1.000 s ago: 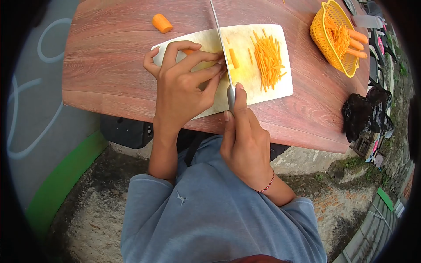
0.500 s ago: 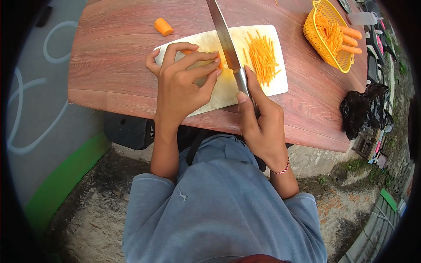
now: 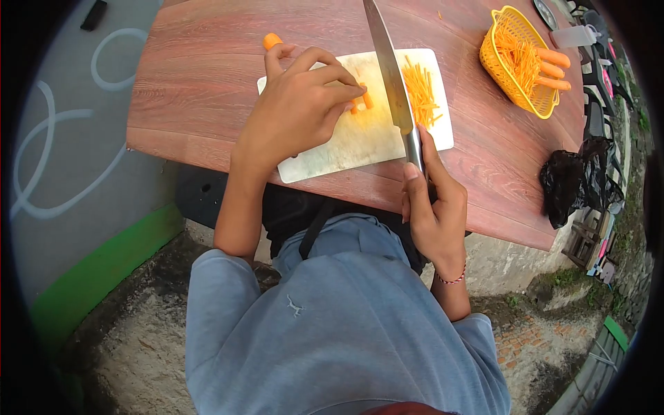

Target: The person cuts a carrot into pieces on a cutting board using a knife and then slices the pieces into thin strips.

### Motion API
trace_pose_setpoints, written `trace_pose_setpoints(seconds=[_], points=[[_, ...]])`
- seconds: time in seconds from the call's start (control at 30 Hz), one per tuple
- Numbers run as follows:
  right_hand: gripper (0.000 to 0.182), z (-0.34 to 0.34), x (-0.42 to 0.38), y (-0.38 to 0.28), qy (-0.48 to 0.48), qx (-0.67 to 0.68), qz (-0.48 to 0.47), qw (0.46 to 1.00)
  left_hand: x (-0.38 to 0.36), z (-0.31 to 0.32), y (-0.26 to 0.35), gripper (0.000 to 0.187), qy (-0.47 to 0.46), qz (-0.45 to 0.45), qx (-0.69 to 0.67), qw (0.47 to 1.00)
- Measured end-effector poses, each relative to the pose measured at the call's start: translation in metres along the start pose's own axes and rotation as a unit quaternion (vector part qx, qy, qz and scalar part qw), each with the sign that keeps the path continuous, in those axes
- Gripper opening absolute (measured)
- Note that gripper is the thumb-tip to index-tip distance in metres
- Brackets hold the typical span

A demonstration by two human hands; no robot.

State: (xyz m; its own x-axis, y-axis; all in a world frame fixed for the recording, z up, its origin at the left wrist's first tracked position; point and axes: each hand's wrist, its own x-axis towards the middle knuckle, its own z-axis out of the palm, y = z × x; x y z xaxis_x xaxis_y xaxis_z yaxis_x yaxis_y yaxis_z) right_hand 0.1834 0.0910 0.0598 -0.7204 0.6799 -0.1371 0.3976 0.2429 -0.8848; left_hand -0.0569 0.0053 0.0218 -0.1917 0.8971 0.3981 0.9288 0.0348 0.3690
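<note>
My right hand (image 3: 437,207) grips the handle of a kitchen knife (image 3: 389,62). The blade points away from me over the white cutting board (image 3: 339,153), between my left hand and a pile of thin carrot strips (image 3: 419,88) on the board's right side. My left hand (image 3: 301,104) is bent over the board, its fingertips together at small cut carrot pieces (image 3: 366,101), which they partly cover. Just beyond my left fingers, a carrot chunk (image 3: 271,41) lies on the table.
On the wooden table (image 3: 200,90), a yellow basket (image 3: 490,62) at the right holds shredded carrot (image 3: 517,59) and whole carrots (image 3: 553,71). Behind it are a clear squeeze bottle (image 3: 573,37) and a plate edge (image 3: 545,12). A black plastic bag (image 3: 570,176) hangs by the right edge.
My right hand and the knife have shifted right, away from the carrot pieces. My left hand has turned, with its fingers drawn together, uncovering some cut pieces. The view has also shifted slightly.
</note>
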Motion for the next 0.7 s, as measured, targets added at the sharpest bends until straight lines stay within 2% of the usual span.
trace_pose_setpoints(seconds=[0.17, 0.27, 0.37, 0.43, 0.53, 0.7], points=[[0.048, -0.001, -0.006, 0.0, -0.019, -0.016, 0.002, 1.0, -0.002, -0.003, -0.003, 0.021, -0.023, 0.026, 0.03, 0.999], [0.048, 0.0, -0.007, 0.0, -0.034, -0.01, -0.033, 0.999, -0.01, -0.001, 0.006, 0.018, -0.014, -0.017, 0.036, 0.999], [0.05, 0.002, -0.007, -0.009, -0.044, -0.028, -0.021, 0.998, -0.017, 0.003, 0.018, 0.017, 0.031, -0.058, 0.054, 0.996], [0.05, 0.005, -0.007, -0.01, -0.054, -0.034, -0.006, 0.998, -0.019, 0.007, 0.029, 0.016, 0.064, -0.127, 0.065, 0.988], [0.051, 0.012, -0.006, -0.007, -0.055, -0.046, -0.04, 0.997, -0.022, 0.021, 0.035, 0.015, 0.108, -0.167, 0.063, 0.978], [0.052, 0.022, 0.0, -0.005, -0.048, -0.045, -0.053, 0.996, -0.028, 0.035, 0.04, 0.014, 0.154, -0.174, 0.045, 0.972]])
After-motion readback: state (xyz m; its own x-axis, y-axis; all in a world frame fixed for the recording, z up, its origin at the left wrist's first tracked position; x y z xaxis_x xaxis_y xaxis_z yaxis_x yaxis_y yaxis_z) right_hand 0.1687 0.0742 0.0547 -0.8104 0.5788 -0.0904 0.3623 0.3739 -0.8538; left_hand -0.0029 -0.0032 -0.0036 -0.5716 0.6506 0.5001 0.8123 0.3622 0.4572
